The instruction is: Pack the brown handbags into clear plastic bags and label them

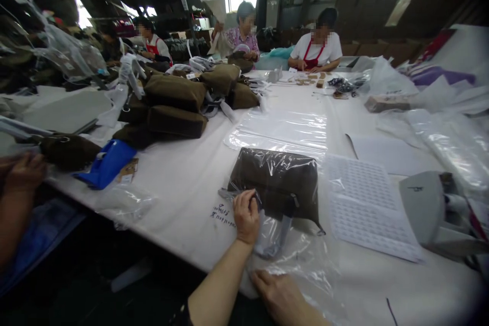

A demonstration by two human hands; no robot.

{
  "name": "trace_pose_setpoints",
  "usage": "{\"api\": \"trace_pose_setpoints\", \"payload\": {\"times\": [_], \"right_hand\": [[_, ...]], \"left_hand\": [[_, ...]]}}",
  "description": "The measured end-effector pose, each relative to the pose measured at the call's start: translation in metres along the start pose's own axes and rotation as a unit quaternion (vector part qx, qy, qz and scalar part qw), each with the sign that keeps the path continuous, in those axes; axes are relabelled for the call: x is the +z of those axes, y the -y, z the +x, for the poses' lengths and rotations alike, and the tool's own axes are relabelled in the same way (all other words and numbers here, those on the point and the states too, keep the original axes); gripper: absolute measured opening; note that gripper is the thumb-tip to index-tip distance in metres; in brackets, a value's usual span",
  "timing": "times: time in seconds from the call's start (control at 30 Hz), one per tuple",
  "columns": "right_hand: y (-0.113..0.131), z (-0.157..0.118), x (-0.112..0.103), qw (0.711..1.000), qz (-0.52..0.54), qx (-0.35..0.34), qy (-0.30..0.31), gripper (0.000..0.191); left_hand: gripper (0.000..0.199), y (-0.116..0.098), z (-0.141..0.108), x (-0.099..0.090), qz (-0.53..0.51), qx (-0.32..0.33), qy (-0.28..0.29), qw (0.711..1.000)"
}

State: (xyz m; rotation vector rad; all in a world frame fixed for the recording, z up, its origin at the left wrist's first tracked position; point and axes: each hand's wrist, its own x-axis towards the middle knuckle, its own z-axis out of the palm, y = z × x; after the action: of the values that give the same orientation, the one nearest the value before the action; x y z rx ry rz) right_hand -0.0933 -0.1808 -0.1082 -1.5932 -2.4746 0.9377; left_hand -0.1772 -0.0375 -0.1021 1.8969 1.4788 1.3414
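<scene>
Gripping grey strap point(229, 194) of plastic-wrapped brown bag point(277, 183), left hand point(246, 216) fingers clenched; right hand point(280, 295) fingers released, flat on clear polybag point(296, 265).

Right hand point(282, 298) cut off by bottom edge; handwritten note point(223, 215) too small to read.

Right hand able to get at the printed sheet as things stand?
Likely yes. The right hand lies on the clear plastic film, and the printed sheet sits up and to its right on the table. Only that loose film lies between them; the brown bag sits beside the sheet, not across the path.
</scene>
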Motion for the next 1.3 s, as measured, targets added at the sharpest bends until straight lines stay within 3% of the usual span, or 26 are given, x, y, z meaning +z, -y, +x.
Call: {"api": "trace_pose_setpoints", "payload": {"times": [0.1,0.2,0.3,0.43,0.5,0.6,0.67,0.77,0.87,0.93,1.03,1.1,1.2,1.3], "right_hand": [[-0.001,-0.002,-0.001,0.999,-0.036,-0.002,0.000,0.043],[-0.002,-0.003,-0.006,0.999,0.024,0.036,-0.034,0.028],[-0.001,0.001,-0.013,0.988,0.110,0.088,-0.065,0.041],[0.001,0.013,-0.015,0.983,0.127,0.113,-0.072,0.023],[0.000,0.016,-0.013,0.984,0.120,0.108,-0.078,0.023],[-0.001,0.017,-0.008,0.984,0.116,0.104,-0.088,0.022],[-0.003,0.016,-0.007,0.984,0.116,0.103,-0.090,0.021],[-0.004,0.015,-0.005,0.984,0.123,0.102,-0.079,0.021],[-0.007,0.016,-0.003,0.984,0.134,0.102,-0.062,0.020],[-0.009,0.017,-0.002,0.984,0.137,0.100,-0.056,0.019],[-0.010,0.017,-0.001,0.983,0.149,0.097,-0.048,0.019],[-0.009,0.015,-0.002,0.982,0.158,0.091,-0.051,0.020],[-0.006,0.009,-0.004,0.980,0.167,0.084,-0.060,0.018],[-0.004,0.005,-0.005,0.971,0.202,0.102,-0.078,0.018]], "left_hand": [[0.031,0.000,0.008,-0.009,-0.047,-0.029,0.019,0.998],[0.026,0.001,0.035,-0.031,-0.083,-0.072,0.159,0.981],[0.017,0.000,0.066,-0.051,-0.122,-0.072,0.273,0.951],[0.029,-0.004,0.098,-0.063,-0.184,-0.075,0.305,0.931],[0.035,-0.004,0.110,-0.071,-0.217,-0.076,0.311,0.922],[0.054,0.004,0.125,-0.094,-0.250,-0.090,0.401,0.877],[0.062,0.016,0.133,-0.118,-0.214,-0.103,0.463,0.854],[0.049,0.041,0.135,-0.157,-0.072,-0.089,0.447,0.887],[0.043,0.058,0.118,-0.186,0.048,-0.043,0.460,0.886],[0.038,0.061,0.100,-0.195,0.044,-0.020,0.495,0.868],[0.015,0.054,0.078,-0.192,-0.048,-0.009,0.486,0.872],[0.017,0.043,0.075,-0.180,-0.099,-0.026,0.453,0.886],[0.021,0.020,0.084,-0.149,-0.127,-0.039,0.419,0.898],[0.019,-0.005,0.092,-0.103,-0.117,0.014,0.383,0.916]]}}
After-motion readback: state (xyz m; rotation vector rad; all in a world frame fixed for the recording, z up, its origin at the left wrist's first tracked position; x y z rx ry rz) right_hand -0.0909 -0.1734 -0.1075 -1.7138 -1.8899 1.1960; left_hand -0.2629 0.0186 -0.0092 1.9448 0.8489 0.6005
